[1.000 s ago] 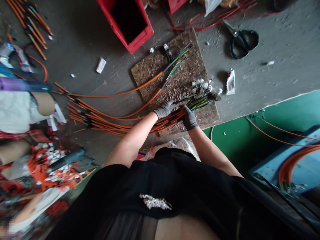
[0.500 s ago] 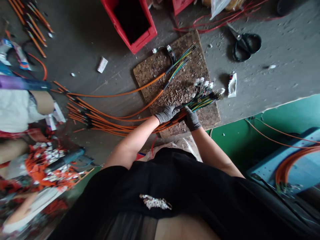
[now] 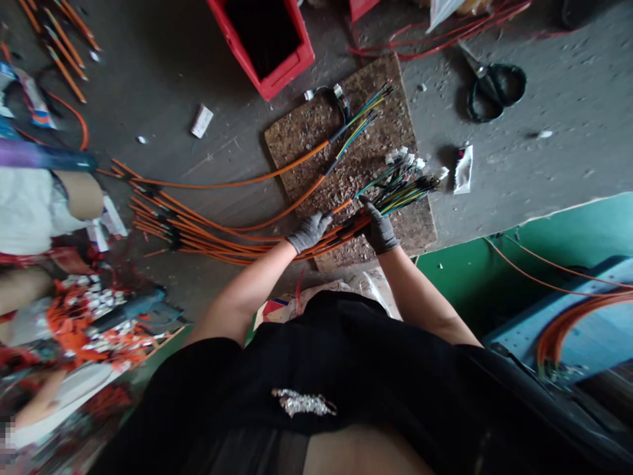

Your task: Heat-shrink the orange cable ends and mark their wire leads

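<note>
My left hand [image 3: 310, 232], in a grey glove, is closed on an orange cable [image 3: 342, 206] at the upper side of a bundle. My right hand [image 3: 380, 227], gloved too, is wrapped round the bundle of orange cables [image 3: 267, 253] near its stripped end. Beyond the right hand, thin green, yellow and black wires [image 3: 408, 193] fan out, with small white connectors [image 3: 406, 158] on some tips. Two separate cables with bared wires [image 3: 357, 135] lie farther up on the worn wooden board [image 3: 297, 135]. Fingertips are partly hidden by the cables.
A red bin [image 3: 287, 72] stands beyond the board. Black-handled scissors [image 3: 494, 89] and a small white packet [image 3: 463, 170] lie to the right. At left are a purple tube [image 3: 39, 155] and a heap of orange-and-white pieces [image 3: 89, 316]. The table's near edge runs along the right.
My left hand has slid left along the bundle, away from my right hand, and a length of orange cable now shows between them. My right hand stays on the bundle.
</note>
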{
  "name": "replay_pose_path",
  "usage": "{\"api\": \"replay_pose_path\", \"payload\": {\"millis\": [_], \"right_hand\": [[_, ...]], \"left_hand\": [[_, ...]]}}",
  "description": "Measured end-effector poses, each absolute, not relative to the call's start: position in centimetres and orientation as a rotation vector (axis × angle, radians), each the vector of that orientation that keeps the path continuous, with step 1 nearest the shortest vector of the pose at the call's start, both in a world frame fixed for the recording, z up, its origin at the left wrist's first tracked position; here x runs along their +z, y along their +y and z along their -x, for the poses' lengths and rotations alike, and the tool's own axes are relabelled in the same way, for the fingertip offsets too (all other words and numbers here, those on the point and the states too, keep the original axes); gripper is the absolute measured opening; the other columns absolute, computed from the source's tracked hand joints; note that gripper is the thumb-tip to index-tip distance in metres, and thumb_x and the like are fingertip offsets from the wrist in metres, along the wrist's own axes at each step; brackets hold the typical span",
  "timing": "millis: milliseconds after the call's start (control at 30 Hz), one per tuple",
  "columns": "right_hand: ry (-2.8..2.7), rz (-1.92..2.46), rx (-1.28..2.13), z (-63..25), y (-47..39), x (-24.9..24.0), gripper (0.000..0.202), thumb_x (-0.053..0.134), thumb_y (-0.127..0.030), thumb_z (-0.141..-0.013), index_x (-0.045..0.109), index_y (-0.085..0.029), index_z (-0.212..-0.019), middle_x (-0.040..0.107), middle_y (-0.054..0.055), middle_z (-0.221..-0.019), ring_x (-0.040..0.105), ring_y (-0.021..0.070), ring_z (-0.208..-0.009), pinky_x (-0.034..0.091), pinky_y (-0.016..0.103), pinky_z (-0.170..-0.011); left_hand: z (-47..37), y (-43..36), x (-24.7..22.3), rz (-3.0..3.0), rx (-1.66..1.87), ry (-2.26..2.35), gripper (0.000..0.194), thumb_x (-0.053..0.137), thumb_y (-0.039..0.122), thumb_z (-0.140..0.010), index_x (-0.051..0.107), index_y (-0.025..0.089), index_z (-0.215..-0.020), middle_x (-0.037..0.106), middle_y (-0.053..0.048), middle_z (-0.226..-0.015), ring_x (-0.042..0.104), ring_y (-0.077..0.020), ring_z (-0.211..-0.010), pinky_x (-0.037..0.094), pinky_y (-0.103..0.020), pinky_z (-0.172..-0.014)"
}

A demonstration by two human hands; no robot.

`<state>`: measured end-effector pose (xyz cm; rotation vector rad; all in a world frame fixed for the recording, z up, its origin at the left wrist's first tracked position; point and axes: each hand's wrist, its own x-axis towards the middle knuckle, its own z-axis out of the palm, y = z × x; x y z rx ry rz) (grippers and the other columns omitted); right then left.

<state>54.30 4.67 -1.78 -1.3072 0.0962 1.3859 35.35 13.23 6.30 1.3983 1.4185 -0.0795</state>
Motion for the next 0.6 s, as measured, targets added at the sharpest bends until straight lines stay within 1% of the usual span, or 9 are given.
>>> {"api": "replay_pose_path", "payload": {"millis": [100,233,333,400,467,533,600], "right_hand": [[0.067,1.278,1.424,-54.4,4.5,-0.9,0.046,0.09,-0.054,-0.069,0.074,-0.027,-0.102,0.065,-0.008,-0.072,0.068,0.014,-0.071,0.06,0.029,-0.07],[0.066,1.248,1.449,-54.7,4.1,-0.3,0.047,0.092,-0.054,-0.066,0.077,-0.026,-0.1,0.065,-0.007,-0.072,0.07,0.0148,-0.078,0.061,0.027,-0.073],[0.071,1.246,1.47,-54.9,4.2,-0.4,0.047,0.094,-0.053,-0.064,0.078,-0.024,-0.098,0.068,-0.006,-0.073,0.071,0.0159,-0.078,0.062,0.028,-0.073],[0.067,1.257,1.495,-54.9,4.3,-0.5,0.048,0.093,-0.054,-0.065,0.079,-0.023,-0.1,0.071,-0.005,-0.076,0.073,0.0185,-0.08,0.063,0.031,-0.074],[0.061,1.28,1.51,-55.0,4.3,-0.6,0.047,0.094,-0.054,-0.067,0.08,-0.023,-0.099,0.073,-0.004,-0.076,0.075,0.0196,-0.08,0.063,0.032,-0.074],[0.054,1.304,1.505,-55.1,4.2,-0.5,0.045,0.094,-0.055,-0.067,0.079,-0.024,-0.095,0.072,-0.004,-0.075,0.074,0.0184,-0.076,0.062,0.031,-0.072],[0.043,1.321,1.487,-55.1,4.2,-0.5,0.045,0.094,-0.058,-0.066,0.079,-0.024,-0.091,0.073,-0.004,-0.075,0.072,0.017,-0.074,0.061,0.03,-0.07]], "left_hand": [[-37.8,13.1,6.1,-1.505,-0.143,1.358,0.022,0.073,0.031,-0.096,0.068,0.021,-0.077,0.053,-0.001,-0.06,0.067,-0.0267,-0.081,0.049,-0.036,-0.092],[-38.2,13.5,6.1,-1.641,-0.313,1.168,0.017,0.069,0.032,-0.098,0.076,0.022,-0.087,0.067,-0.004,-0.071,0.068,-0.0263,-0.081,0.052,-0.035,-0.091],[-37.6,13.4,6.3,-1.671,-0.319,1.156,0.02,0.064,0.033,-0.102,0.078,0.022,-0.094,0.072,-0.006,-0.08,0.069,-0.0258,-0.083,0.051,-0.035,-0.091],[-37.5,13.3,6.4,-1.687,-0.315,1.155,0.023,0.061,0.033,-0.104,0.078,0.021,-0.095,0.072,-0.007,-0.081,0.069,-0.0259,-0.083,0.049,-0.035,-0.09],[-37.5,13.7,6.4,-1.667,-0.326,1.109,0.022,0.063,0.032,-0.103,0.078,0.021,-0.091,0.07,-0.006,-0.076,0.067,-0.0251,-0.079,0.048,-0.033,-0.087],[-37.7,14.8,6.2,-1.638,-0.357,1.031,0.022,0.07,0.032,-0.099,0.077,0.021,-0.081,0.065,-0.003,-0.066,0.064,-0.023,-0.072,0.047,-0.032,-0.082],[-38.3,16.6,5.5,-1.666,-0.332,1.027,0.03,0.075,0.034,-0.096,0.071,0.021,-0.069,0.058,-0.001,-0.058,0.058,-0.0207,-0.065,0.046,-0.032,-0.078]]}}
